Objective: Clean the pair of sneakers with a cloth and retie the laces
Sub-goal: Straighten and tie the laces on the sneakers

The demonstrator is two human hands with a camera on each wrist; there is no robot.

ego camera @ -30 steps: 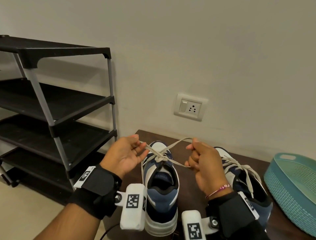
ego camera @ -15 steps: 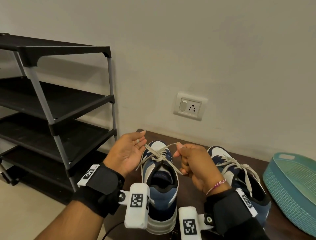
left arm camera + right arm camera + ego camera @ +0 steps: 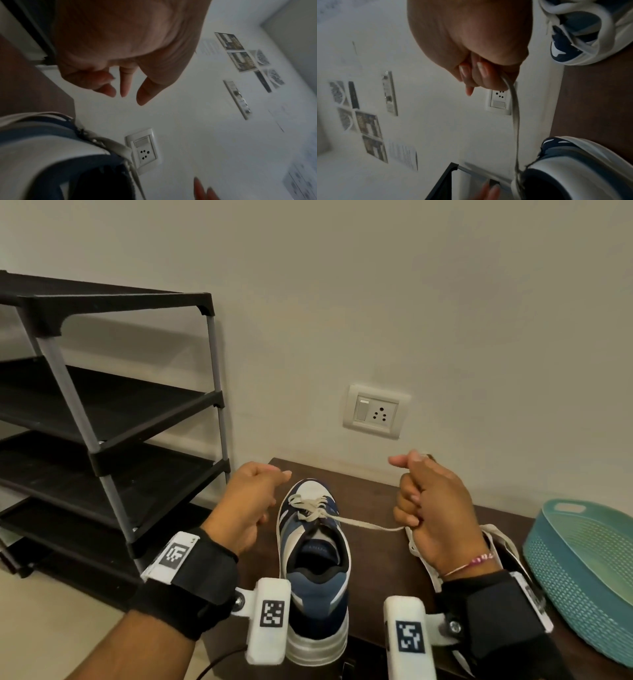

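Note:
A blue-and-white sneaker [image 3: 313, 559] stands heel toward me on the dark brown table [image 3: 376, 570]. One beige lace [image 3: 370, 525] runs taut from its knot out to the right. My right hand [image 3: 411, 508] grips that lace in a fist; the right wrist view shows the lace [image 3: 516, 121] leaving the curled fingers [image 3: 481, 73] toward the sneaker [image 3: 582, 169]. My left hand [image 3: 270, 484] hovers just left of the toe, its fingers [image 3: 126, 86] loosely curled with nothing between them. The second sneaker [image 3: 583, 33] is mostly hidden behind my right wrist in the head view. No cloth is in view.
A black shoe rack [image 3: 102, 440] stands on the floor left of the table. A teal plastic basket [image 3: 582, 570] sits at the table's right end. A wall socket [image 3: 375, 412] is behind the sneakers.
My right hand has pulled the lace out to the right and drawn it taut. My left hand has let go of the laces and moved left, away from the knot.

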